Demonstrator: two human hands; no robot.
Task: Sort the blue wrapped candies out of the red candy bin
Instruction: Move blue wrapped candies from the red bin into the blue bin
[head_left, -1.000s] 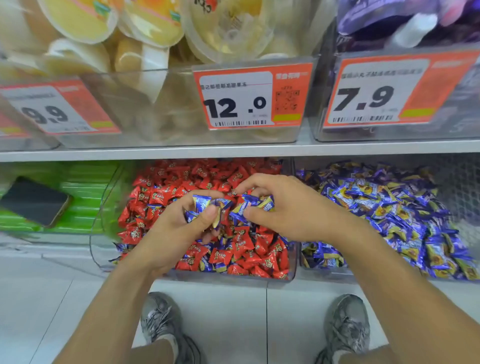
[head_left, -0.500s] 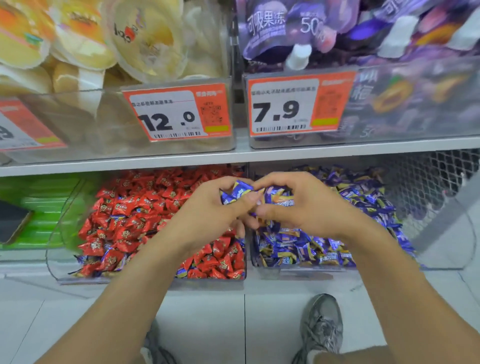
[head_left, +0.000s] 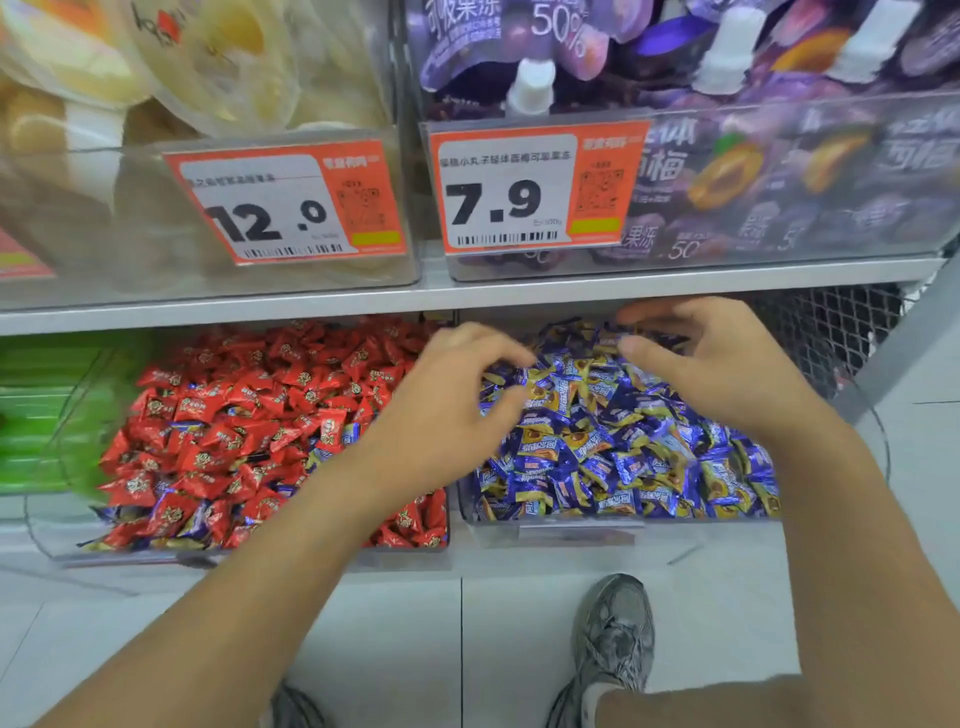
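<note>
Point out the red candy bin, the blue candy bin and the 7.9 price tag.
red candy bin (head_left: 249, 557): head view, clear front wall.
blue candy bin (head_left: 576, 532): head view, clear front lip.
7.9 price tag (head_left: 496, 200): head view, printed digits.

The red candies (head_left: 249, 431) and blue candies (head_left: 618, 452) wear glossy, crinkled film wrappers, heaped in clear, smooth plastic bins (head_left: 576, 532). The shelf (head_left: 467, 293) edge looks like matt grey painted metal, with dark wire mesh (head_left: 831, 332) behind it, and the price tags (head_left: 535, 192) are flat printed paper behind clear plastic. Below, the floor (head_left: 395, 649) is smooth, pale tile with a faint sheen, and the shoe (head_left: 615, 634) is grey mesh cloth.
</note>
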